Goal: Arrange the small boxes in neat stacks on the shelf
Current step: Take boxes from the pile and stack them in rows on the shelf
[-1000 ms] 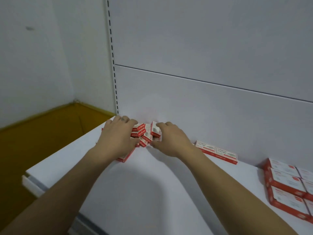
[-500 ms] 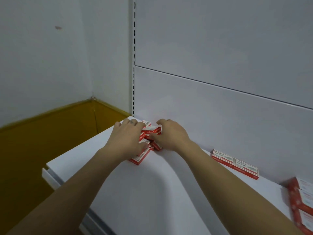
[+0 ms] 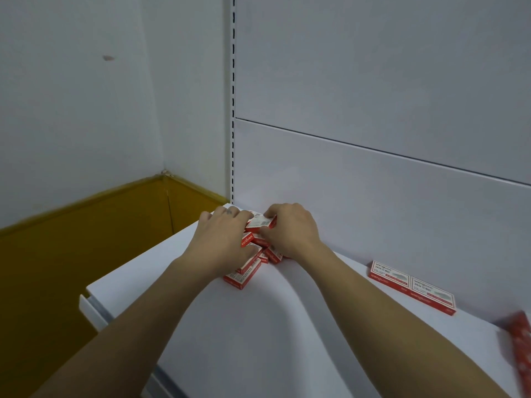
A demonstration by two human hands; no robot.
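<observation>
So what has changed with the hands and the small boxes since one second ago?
The left hand and right hand closed in on the jumbled small boxes and now hold one top box flat between them; earlier several boxes stood tilted in the gap. The two flat boxes by the back panel stayed put.

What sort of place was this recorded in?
Probably a shop or stockroom: a white shelf with a slotted upright and back panel, stocked with matching red-and-white small boxes, plus a flat pair by the back.

small boxes (image 3: pixel 259 224) piled back-left on shelf (image 3: pixel 258 340), box pair (image 3: pixel 413 287) to right against back panel (image 3: pixel 373 202)
</observation>
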